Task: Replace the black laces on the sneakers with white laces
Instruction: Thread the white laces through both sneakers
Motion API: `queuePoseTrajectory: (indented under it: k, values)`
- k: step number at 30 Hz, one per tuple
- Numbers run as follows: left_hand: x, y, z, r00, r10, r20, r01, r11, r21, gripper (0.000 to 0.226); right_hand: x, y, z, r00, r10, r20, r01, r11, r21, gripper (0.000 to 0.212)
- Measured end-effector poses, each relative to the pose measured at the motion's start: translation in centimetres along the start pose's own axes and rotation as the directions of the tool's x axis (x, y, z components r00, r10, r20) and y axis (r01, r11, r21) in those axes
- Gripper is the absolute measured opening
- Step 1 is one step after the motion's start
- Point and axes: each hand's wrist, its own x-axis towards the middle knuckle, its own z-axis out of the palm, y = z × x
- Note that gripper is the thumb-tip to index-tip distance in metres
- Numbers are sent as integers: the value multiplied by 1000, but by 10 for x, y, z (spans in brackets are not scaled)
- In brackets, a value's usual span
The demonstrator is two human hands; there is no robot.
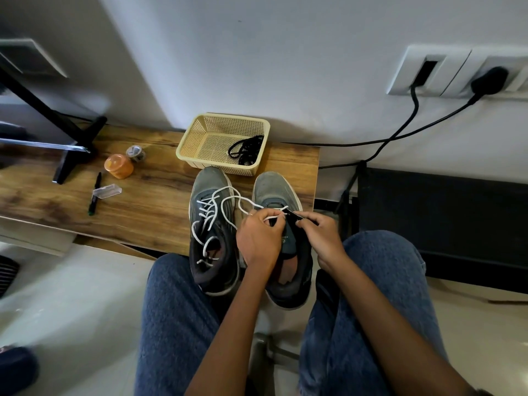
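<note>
Two grey sneakers stand side by side at the wooden table's near edge. The left sneaker [213,224] carries a loosely threaded white lace [210,212]. Over the right sneaker [275,190], my left hand [258,238] pinches a white lace [271,215] near the eyelets. My right hand [320,232] grips the dark upper edge of that shoe beside the lace tip. Black laces [247,150] lie bundled in a beige basket [200,132] behind the shoes.
On the wooden table [154,201] to the left lie an orange jar [118,166], a small tape roll [136,153], a pen [95,192], a clear plastic case [107,191] and a black stand foot [74,150]. Black cables [400,132] hang from wall sockets at right.
</note>
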Motion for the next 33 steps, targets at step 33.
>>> queuePoseTrajectory:
  k: [33]
  values:
    - [1, -1, 5, 996, -57, 67, 58, 998, -3, 7, 4, 5, -2, 994, -99, 36, 103, 982, -159, 27]
